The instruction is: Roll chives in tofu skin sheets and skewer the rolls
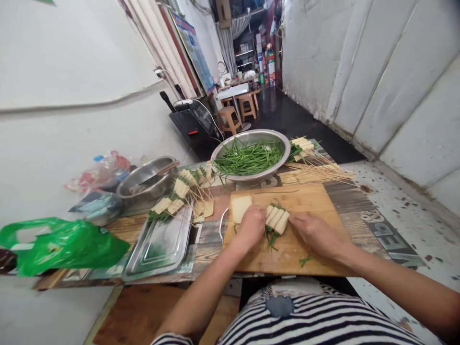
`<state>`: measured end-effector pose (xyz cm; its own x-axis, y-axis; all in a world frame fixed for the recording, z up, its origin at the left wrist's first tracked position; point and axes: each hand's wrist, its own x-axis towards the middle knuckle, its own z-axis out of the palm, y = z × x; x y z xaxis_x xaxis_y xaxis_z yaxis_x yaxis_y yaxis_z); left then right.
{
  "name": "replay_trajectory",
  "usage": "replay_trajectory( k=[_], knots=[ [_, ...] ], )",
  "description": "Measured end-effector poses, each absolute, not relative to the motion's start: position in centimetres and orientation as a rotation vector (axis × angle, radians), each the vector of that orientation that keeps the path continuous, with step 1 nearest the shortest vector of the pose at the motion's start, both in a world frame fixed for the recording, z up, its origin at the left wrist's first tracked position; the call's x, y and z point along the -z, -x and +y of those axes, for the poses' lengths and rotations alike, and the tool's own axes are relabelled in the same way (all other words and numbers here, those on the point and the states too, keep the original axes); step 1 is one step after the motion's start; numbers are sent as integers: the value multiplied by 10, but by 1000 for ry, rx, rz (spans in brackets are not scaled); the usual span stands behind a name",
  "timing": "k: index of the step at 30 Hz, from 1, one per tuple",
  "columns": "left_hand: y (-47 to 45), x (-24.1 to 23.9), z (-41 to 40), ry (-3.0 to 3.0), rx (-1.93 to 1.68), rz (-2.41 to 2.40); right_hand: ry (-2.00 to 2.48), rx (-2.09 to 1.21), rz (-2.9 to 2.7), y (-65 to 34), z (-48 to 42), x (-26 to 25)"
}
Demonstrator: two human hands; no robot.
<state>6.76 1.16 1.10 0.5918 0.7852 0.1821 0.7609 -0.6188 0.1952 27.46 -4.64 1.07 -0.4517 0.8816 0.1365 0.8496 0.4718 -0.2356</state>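
From the head camera, looking down past my striped shirt, both my hands are on the wooden cutting board (pixel 287 254) at the table's near edge. Between them lies a row of three pale tofu rolls (pixel 277 220), side by side and touching, with green chive ends sticking out above and below them. My left hand (pixel 251 225) is curled knuckles-up, clenched over the left side of the rolls. My right hand (pixel 312 232) has its fingers drawn together with the tips against the right end of the row; I cannot tell whether it truly grips or only presses. Just left of my left hand a flat tofu sheet (pixel 240 207) lies on the board.

Behind the board stands a big metal basin (pixel 278 135) full of chives, and right of it lie a heap of bamboo skewers (pixel 319 172) and more rolls. To the left, finished skewers (pixel 179 191) rest across the far end of a metal tray (pixel 161 247), near a smaller steel bowl (pixel 147 179). A green plastic bag (pixel 64 244) sits at the far left.
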Motion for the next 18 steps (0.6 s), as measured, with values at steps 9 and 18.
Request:
replay_trajectory(
  k=[9,18],
  knots=[
    [-88,-8,-33,-2617,-535,1777,1499,155,-2453,-292,-64,17],
    [-99,-18,-29,-2625,-651,1813,1453,106,-2267,-306,-70,-8]
  ],
)
